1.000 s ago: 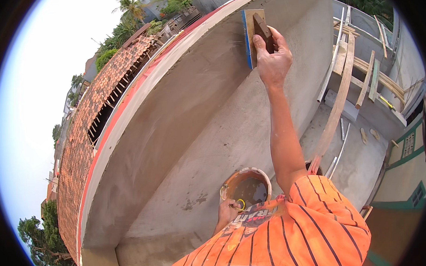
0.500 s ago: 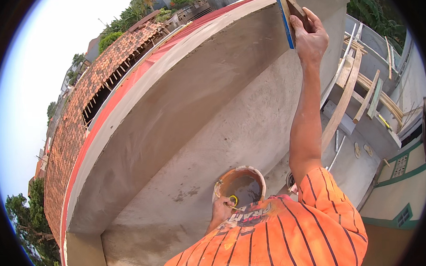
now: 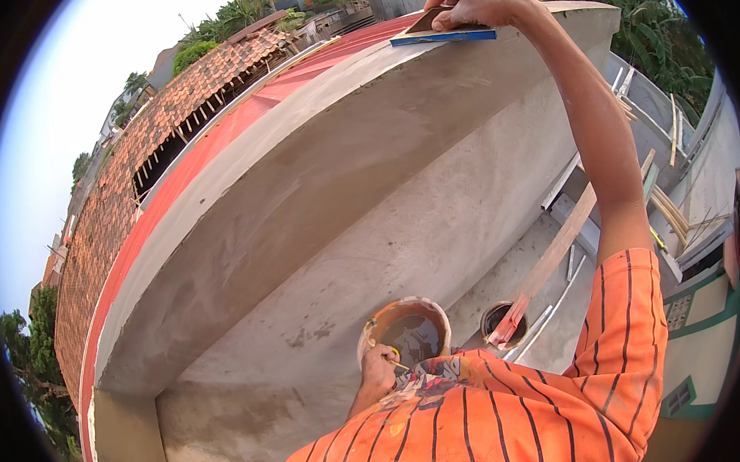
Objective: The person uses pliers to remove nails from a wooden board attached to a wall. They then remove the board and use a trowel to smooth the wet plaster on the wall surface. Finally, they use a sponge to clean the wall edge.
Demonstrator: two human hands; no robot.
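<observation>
At the top of the view my right hand (image 3: 474,5) grips the brown handle of a plastering float (image 3: 443,38). The float has a blue edge and lies along the top edge of the grey plastered wall (image 3: 318,151). My left hand (image 3: 379,369) is closed low down, at the rim of a round bucket (image 3: 444,310) holding grey, watery stuff. From its fingers sticks out a slim, pale stick with something yellow beside it; its kind cannot be made out.
Beyond the wall runs a red metal roof strip (image 3: 220,147), then a tiled roof (image 3: 101,240). At right, a long wooden plank (image 3: 554,253) reaches down to a dark bucket (image 3: 516,333). Further boards (image 3: 669,208) and pale bars (image 3: 536,331) lie about.
My right hand has swung the float leftward and turned it from upright to nearly level along the wall's top edge. My left hand stays by the bucket.
</observation>
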